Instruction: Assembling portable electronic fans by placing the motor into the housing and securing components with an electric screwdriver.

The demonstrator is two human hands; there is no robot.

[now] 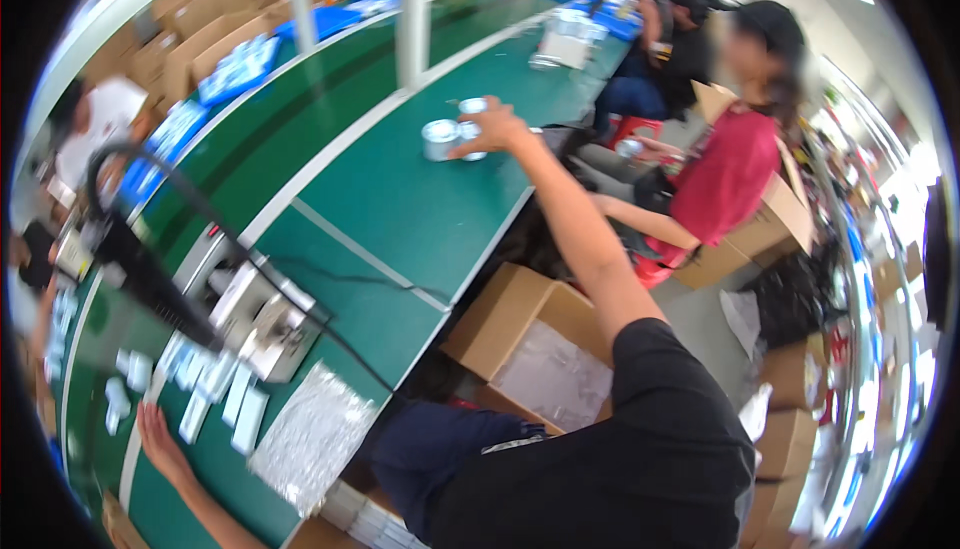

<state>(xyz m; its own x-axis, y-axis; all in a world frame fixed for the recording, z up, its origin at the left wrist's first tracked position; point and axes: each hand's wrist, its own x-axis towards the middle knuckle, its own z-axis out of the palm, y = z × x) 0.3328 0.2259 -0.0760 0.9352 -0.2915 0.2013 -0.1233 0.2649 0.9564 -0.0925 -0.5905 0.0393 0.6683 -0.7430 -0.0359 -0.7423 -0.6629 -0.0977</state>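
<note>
My right arm stretches far across the green work table (360, 199). At its far part, my right hand (490, 131) curls its fingers around white-and-clear round pieces. One round piece (438, 139) stands at the left of the fingers, and another round piece (472, 106) shows just beyond them. The palm side is partly hidden. At the lower left my left hand (162, 441) lies on the table with its fingers stretched out, holding nothing. Close to it are several small white oblong pieces (247, 421) and a metal bench machine (265, 321).
A silvery wrinkled sheet (315, 439) lies at the table's near edge. A black gooseneck lamp (150, 269) arches over the left side. Below the edge stands an open cardboard box (500, 324) lined with plastic. A person in a red shirt (725, 184) sits at the right.
</note>
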